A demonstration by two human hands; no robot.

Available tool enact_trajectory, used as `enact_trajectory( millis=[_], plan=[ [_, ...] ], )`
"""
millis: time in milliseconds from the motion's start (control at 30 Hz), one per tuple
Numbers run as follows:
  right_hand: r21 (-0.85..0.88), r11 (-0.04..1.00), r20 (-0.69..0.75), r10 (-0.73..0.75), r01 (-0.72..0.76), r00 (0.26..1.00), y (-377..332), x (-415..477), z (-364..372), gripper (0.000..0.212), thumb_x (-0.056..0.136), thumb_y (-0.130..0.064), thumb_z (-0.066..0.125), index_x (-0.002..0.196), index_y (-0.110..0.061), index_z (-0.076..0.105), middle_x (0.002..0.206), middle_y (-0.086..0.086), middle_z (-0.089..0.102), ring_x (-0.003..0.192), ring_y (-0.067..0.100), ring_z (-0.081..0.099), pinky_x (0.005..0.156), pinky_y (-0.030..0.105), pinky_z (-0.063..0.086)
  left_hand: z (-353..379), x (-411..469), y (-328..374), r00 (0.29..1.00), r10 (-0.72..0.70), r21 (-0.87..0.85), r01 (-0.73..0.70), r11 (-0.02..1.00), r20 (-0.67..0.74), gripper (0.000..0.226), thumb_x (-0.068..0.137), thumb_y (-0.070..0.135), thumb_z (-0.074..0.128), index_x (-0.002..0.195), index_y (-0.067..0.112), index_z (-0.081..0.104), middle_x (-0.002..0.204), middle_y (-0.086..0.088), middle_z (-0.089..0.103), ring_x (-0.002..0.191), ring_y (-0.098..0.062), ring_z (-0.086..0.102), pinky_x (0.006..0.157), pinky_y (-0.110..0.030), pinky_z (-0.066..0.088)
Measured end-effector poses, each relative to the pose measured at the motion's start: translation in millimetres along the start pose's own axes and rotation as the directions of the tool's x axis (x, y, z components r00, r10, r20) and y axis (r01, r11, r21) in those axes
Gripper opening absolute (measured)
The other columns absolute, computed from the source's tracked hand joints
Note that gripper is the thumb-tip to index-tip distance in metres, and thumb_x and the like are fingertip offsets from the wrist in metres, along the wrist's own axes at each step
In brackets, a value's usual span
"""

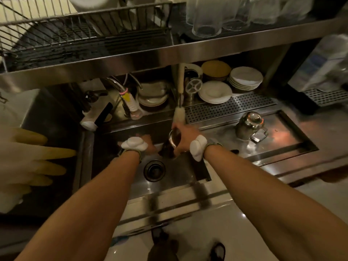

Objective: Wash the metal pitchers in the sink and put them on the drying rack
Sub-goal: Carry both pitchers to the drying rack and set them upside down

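Note:
Over the sink basin (180,168), my right hand (183,137) grips a small metal pitcher (174,138) with its mouth tipped toward me. My left hand (148,143) reaches in beside the pitcher; a white wrist pad hides most of it, so its fingers cannot be made out. A second metal pitcher (248,126) stands upside down on the wet steel counter to the right, handle toward me. The wire drying rack (84,34) sits on the upper shelf at the left.
A white bottle brush (178,112) hangs above the sink next to the tap (191,85). Stacked plates (214,92) sit behind a perforated drain tray (229,107). Yellow rubber gloves (35,159) hang at the left. Upturned glasses (207,17) stand on the shelf.

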State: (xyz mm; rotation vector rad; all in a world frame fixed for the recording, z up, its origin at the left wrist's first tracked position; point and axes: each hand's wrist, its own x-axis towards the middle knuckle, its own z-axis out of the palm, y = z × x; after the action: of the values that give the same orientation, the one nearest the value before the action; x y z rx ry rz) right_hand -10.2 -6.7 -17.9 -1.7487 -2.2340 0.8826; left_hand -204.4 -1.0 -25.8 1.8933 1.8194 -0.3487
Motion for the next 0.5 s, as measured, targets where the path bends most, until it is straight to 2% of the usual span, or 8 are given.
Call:
enact_trajectory(
  millis=[33, 133, 233, 333, 367, 433, 500],
  plan=[
    [0.007, 1.0, 0.001, -0.007, 0.007, 1.0, 2.0, -3.5, 2.7, 0.094, 0.045, -0.037, 0.085, 0.125, -0.029, 0.038, 0.118, 0.008, 0.057, 0.101, 0.029, 0.058, 0.071, 0.029, 0.043, 1.1, -1.9, -0.1, 0.999, -0.043, -0.001, 0.043, 0.999, -0.01, 0.065, 0.088, 0.04, 0.058, 0.145, 0.02, 0.034, 0.149, -0.012, 0.038, 0.135, -0.031, 0.038, 0.11, -0.039, 0.031],
    [0.003, 1.0, -0.024, -0.028, 0.028, 0.999, 2.5, -12.0, 3.0, 0.095, 0.045, -0.04, 0.085, 0.127, -0.028, 0.039, 0.117, 0.007, 0.059, 0.101, 0.029, 0.058, 0.076, 0.033, 0.048, -1.4, -9.9, 12.1, 0.998, -0.054, -0.012, 0.055, 0.998, 0.023, 0.053, 0.084, 0.036, 0.061, 0.132, 0.016, 0.051, 0.133, -0.012, 0.055, 0.117, -0.029, 0.056, 0.093, -0.032, 0.046],
    [0.083, 0.996, -0.049, -0.028, 0.032, 0.998, 15.2, -25.9, -20.8, 0.091, 0.049, -0.039, 0.084, 0.128, -0.025, 0.04, 0.113, 0.006, 0.061, 0.096, 0.026, 0.06, 0.07, 0.028, 0.047, -19.8, -15.7, 49.4, 0.992, 0.016, 0.015, -0.014, 1.0, -0.124, 0.039, 0.084, 0.032, 0.058, 0.119, 0.013, 0.061, 0.122, -0.012, 0.062, 0.108, -0.031, 0.061, 0.083, -0.033, 0.047],
    [0.121, 0.992, -0.054, -0.025, 0.032, 0.998, 33.3, -44.3, -56.6, 0.091, 0.048, -0.043, 0.081, 0.128, -0.026, 0.041, 0.108, -0.001, 0.06, 0.093, 0.021, 0.058, 0.06, 0.024, 0.045, -44.8, -16.1, 99.9, 0.963, 0.108, -0.095, -0.135, 0.986, -0.248, 0.031, 0.084, 0.024, 0.056, 0.112, 0.016, 0.067, 0.121, -0.009, 0.064, 0.108, -0.03, 0.06, 0.085, -0.031, 0.045],
    [0.111, 0.993, -0.069, -0.021, 0.029, 0.997, 39.9, -51.1, -68.3, 0.093, 0.046, -0.047, 0.079, 0.129, -0.028, 0.041, 0.109, 0.0, 0.059, 0.093, 0.022, 0.058, 0.061, 0.027, 0.048, -52.3, -17.5, 117.8, 0.953, 0.139, -0.098, -0.171, 0.98, -0.271, 0.03, 0.085, 0.024, 0.054, 0.112, 0.017, 0.066, 0.122, -0.008, 0.063, 0.11, -0.029, 0.06, 0.086, -0.03, 0.044],
    [0.049, 0.998, -0.121, -0.02, 0.026, 0.992, 59.8, -65.2, -90.9, 0.096, 0.043, -0.056, 0.074, 0.129, -0.031, 0.041, 0.111, 0.003, 0.059, 0.095, 0.024, 0.058, 0.071, 0.035, 0.053, -60.6, -15.7, 158.5, 0.937, 0.193, -0.082, -0.226, 0.971, -0.292, 0.031, 0.087, 0.025, 0.053, 0.114, 0.016, 0.065, 0.123, -0.008, 0.063, 0.109, -0.029, 0.06, 0.089, -0.032, 0.046],
    [0.005, 1.0, -0.157, -0.009, 0.01, 0.988, 76.6, -75.3, -106.9, 0.096, 0.045, -0.063, 0.067, 0.131, -0.033, 0.04, 0.113, 0.005, 0.058, 0.096, 0.026, 0.057, 0.076, 0.035, 0.051, -63.5, -10.7, 186.4, 0.932, 0.227, -0.06, -0.254, 0.965, -0.283, 0.034, 0.089, 0.024, 0.053, 0.12, 0.015, 0.062, 0.125, -0.009, 0.062, 0.11, -0.029, 0.059, 0.091, -0.035, 0.047]
  ],
)
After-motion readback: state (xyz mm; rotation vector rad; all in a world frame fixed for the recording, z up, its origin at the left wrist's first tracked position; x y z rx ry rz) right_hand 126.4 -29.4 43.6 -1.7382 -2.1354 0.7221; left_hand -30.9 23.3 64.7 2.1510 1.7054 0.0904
